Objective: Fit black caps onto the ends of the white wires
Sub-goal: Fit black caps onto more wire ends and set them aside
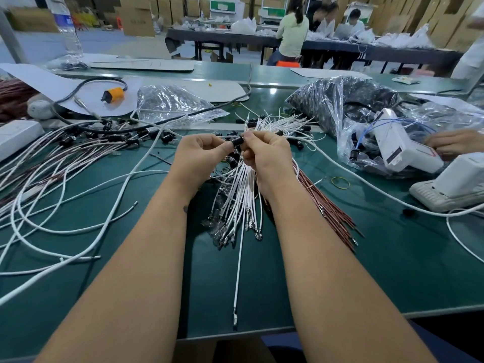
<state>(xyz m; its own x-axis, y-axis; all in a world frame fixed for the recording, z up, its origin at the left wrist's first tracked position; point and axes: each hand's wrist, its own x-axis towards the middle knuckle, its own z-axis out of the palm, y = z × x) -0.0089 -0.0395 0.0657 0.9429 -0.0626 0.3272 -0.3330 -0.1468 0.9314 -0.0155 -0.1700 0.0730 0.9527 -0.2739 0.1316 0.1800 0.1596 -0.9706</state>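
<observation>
At 6 o'clock a single white wire [239, 260] lies on the green table [340, 258], its long axis running near to far, metal terminal toward the table edge. Beyond it a bundle of white wires [245, 195] fans out with terminals pointing toward the viewer, and a bundle of brown wires [327, 203] slants toward 4 o'clock beside it. Above the bundle, at centre, the left hand [201, 155] and right hand [267, 155] meet, both with fingers curled, pinching one black cap [237, 141] between their fingertips; the cap lies sideways, its axis pointing 9 to 3 o'clock. At 9 o'clock long white wires with black caps fitted [78, 142] sprawl over the table. At 2 o'clock a clear plastic bag [337, 106] holds a mass of black parts, too tangled to identify singly. At 11 o'clock a second clear bag [172, 103] also holds dark contents, next to an orange plug [114, 93]
</observation>
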